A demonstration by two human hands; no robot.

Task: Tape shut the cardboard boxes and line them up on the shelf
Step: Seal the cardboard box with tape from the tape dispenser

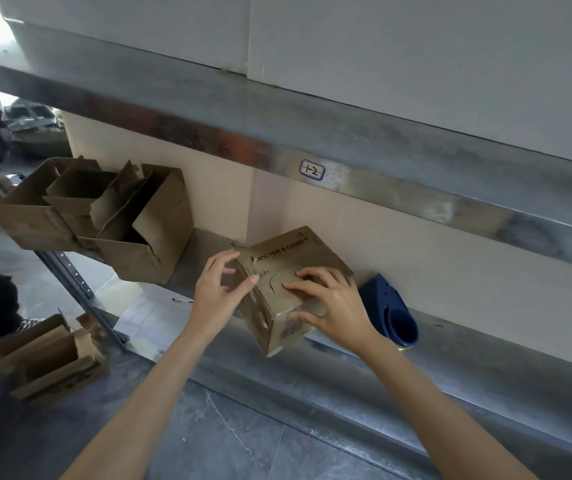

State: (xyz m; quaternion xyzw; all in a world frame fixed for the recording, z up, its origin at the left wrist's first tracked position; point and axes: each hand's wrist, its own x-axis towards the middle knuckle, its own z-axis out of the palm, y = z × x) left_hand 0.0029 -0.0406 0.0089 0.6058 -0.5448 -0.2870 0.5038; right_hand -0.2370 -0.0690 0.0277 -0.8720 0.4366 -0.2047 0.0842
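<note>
Now, from the head view, we have the closed cardboard box (291, 285) sitting corner-on at the front lip of the shelf (450, 358), our left hand (220, 292) gripping its left corner while our right hand (333, 303) lies with fingers spread flat, pressing the top. We look to be smoothing the sealed flaps. Next we'd need to square it against the back wall, with the blue tape dispenser (393, 310) just beside it and the open boxes (104, 216) waiting far left.
</note>
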